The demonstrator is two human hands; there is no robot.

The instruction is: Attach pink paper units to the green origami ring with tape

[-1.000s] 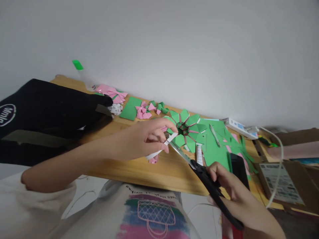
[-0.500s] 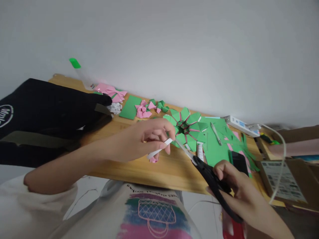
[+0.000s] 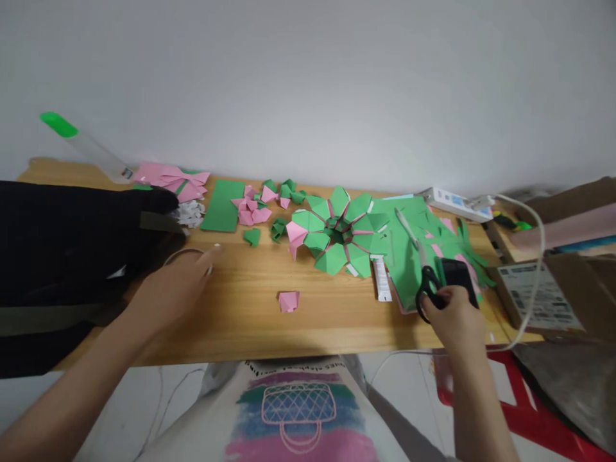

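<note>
My left hand [image 3: 171, 285] is low over the left of the table, its fingers closed around a thin ring that looks like a roll of tape [image 3: 179, 255], mostly hidden by the hand. Black-handled scissors [image 3: 427, 282] are in the fingers of my right hand [image 3: 455, 314], blades pointing away over green paper sheets [image 3: 402, 256]. Between the hands stands a ring of folded green and pink paper [image 3: 339, 232], with white strips on some petals. A pink folded piece [image 3: 289, 301] lies in front of it. A white tube [image 3: 382, 280] is beside the ring.
Pink and green folded pieces [image 3: 253, 208], a green sheet [image 3: 224, 205] and white scraps [image 3: 190, 213] lie at the back left. A black bag [image 3: 72, 256] covers the left end. At right are a phone [image 3: 459, 276], a power strip [image 3: 457, 204] and a cardboard box [image 3: 539, 295].
My hands have moved apart. The left went left, and the white strip it held is no longer seen there. The right lowered the scissors onto the green paper near the phone.
</note>
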